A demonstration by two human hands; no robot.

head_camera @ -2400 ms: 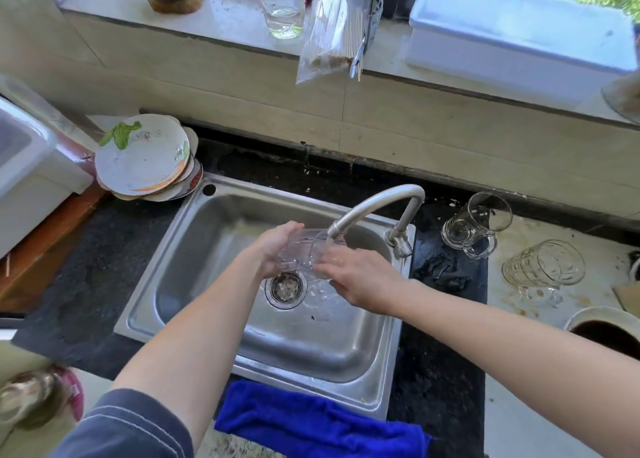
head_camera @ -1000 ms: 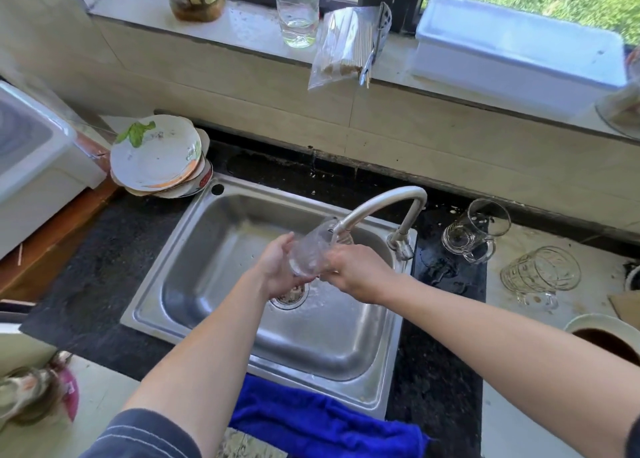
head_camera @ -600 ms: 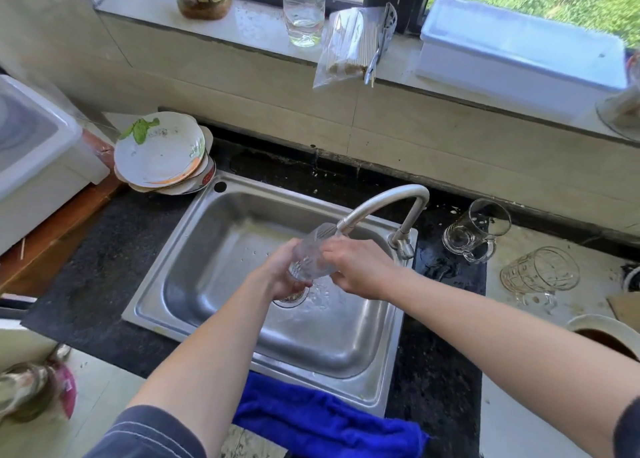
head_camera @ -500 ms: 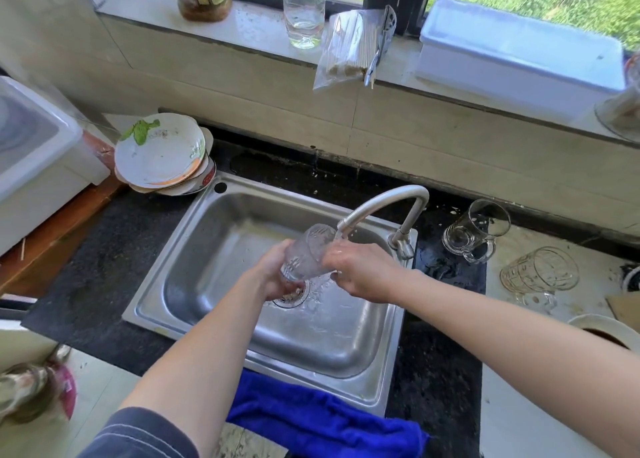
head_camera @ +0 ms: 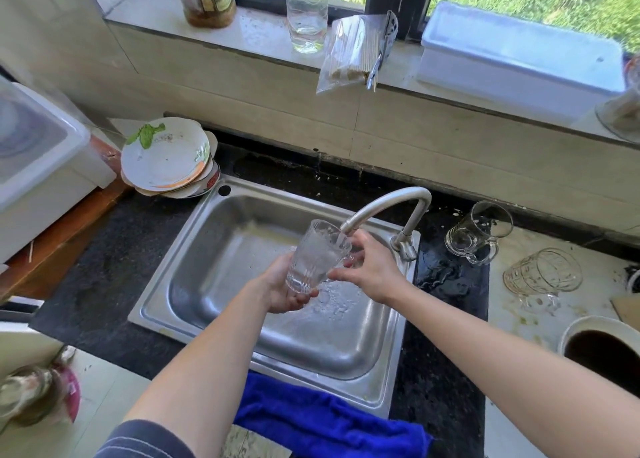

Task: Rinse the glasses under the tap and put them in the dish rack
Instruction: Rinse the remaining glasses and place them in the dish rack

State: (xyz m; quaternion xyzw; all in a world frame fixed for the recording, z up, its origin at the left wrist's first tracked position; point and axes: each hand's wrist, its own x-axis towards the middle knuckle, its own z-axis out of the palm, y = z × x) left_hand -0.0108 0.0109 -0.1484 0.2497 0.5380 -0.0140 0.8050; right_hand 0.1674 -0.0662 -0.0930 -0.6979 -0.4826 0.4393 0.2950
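My left hand cups the base of a clear ribbed drinking glass. The palm is up and the fingers are curled under and round the bottom, so the glass sits in them, tilted with its mouth up and away from me. My right hand grasps the same glass from its right side: thumb high near the rim, the other fingers curled in lower down against the wall. Both hands are closed on the glass, and it lies between them, over the middle of a rectangular stainless-steel sink.

Just above my right thumb is the mouth of a curved grey metal tap — a thin stream of water falls from it into the glass's open top. Wet splashes lie on the sink floor under my fingers.

Well apart to the right of my right hand, two more glasses lie on their sides. A plain clear glass mug lies on the dark stone beside the tap's foot, and a patterned clear glass mug on the pale counter beyond it.

Far to the left of my left hand, past the sink's corner, sits a stack of dirty white plates with a green leaf on top. Below my wrists, a bright blue cloth hangs over the sink's near edge.
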